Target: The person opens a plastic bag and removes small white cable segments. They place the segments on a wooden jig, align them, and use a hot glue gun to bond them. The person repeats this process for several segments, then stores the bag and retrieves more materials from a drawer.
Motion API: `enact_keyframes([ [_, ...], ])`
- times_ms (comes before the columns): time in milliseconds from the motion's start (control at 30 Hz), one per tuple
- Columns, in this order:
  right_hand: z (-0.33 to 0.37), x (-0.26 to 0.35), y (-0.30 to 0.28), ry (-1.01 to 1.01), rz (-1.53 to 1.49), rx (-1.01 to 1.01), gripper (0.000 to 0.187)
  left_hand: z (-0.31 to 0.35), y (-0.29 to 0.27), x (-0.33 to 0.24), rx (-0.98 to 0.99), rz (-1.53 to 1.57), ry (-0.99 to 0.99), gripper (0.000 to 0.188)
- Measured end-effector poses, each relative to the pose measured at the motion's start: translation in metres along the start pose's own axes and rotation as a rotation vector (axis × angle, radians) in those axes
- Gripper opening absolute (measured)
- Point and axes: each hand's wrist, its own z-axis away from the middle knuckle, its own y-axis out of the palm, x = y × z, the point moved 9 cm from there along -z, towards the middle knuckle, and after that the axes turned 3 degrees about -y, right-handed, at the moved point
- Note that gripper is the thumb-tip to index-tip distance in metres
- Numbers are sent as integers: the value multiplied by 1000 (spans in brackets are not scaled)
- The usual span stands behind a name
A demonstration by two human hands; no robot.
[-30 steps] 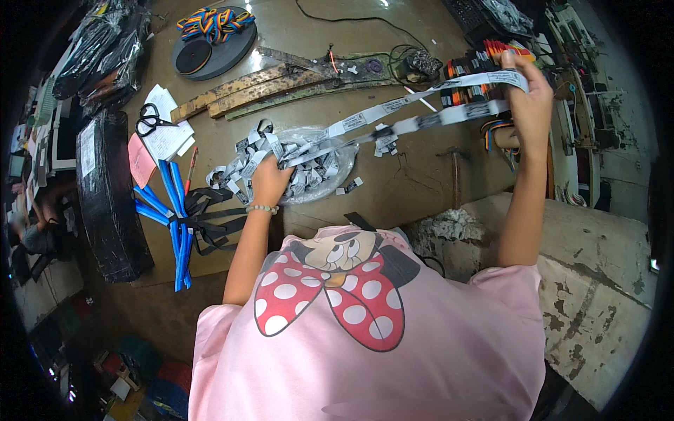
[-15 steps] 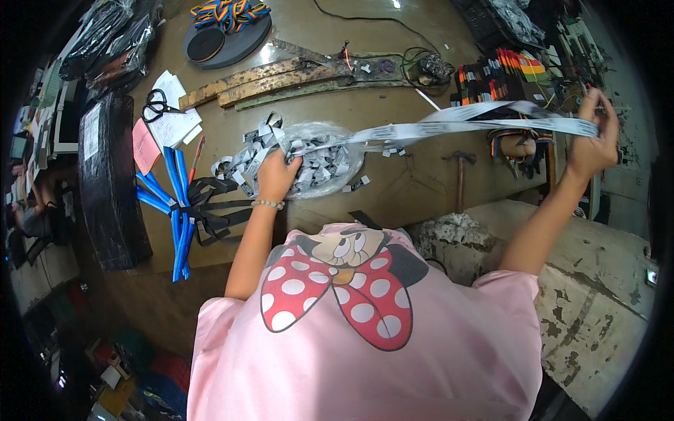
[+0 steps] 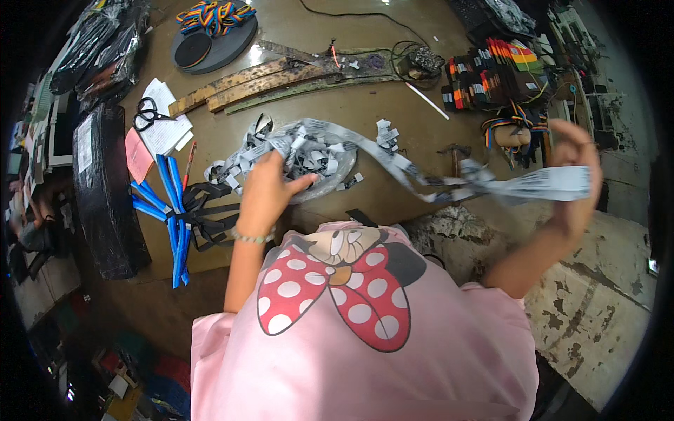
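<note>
In the head view, a pale printed strip [image 3: 554, 184] is held at the right by the right hand [image 3: 577, 168], which is blurred; its folded end is clamped between the fingers and thumb. From there the strip is sagged leftward across the table [image 3: 330, 105] in a loose curve, twisted partway, and run onto the labels [image 3: 326, 151], which are heaped on a clear bag [image 3: 339, 184] near the middle. The near left edge of the heap is covered by the left hand [image 3: 265, 191], its thumb spread apart from the fingers; whether a label is touched by the fingertips cannot be told. A bracelet [image 3: 254, 236] is worn on the left wrist.

The hammer [image 3: 455, 156] is partly crossed by the strip. Loose labels [image 3: 386, 135] are scattered right of the heap. Farther right, a bundle [image 3: 512, 135] is tied with striped cord, and dark straps [image 3: 484, 78] are stacked beyond it. Along the far side, wooden bars [image 3: 256, 85] are laid lengthwise, with rolls [image 3: 228, 52] set beyond them. At the left, scissors [image 3: 146, 116] are rested on papers [image 3: 167, 126], and blue straps [image 3: 175, 228] are crossed nearer, beside a black package [image 3: 105, 193].
</note>
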Motion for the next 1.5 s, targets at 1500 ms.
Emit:
enact_keyframes([
  [1500, 78, -142, 324, 243, -306, 470, 20, -32, 105, 22, 259, 277, 178, 40],
])
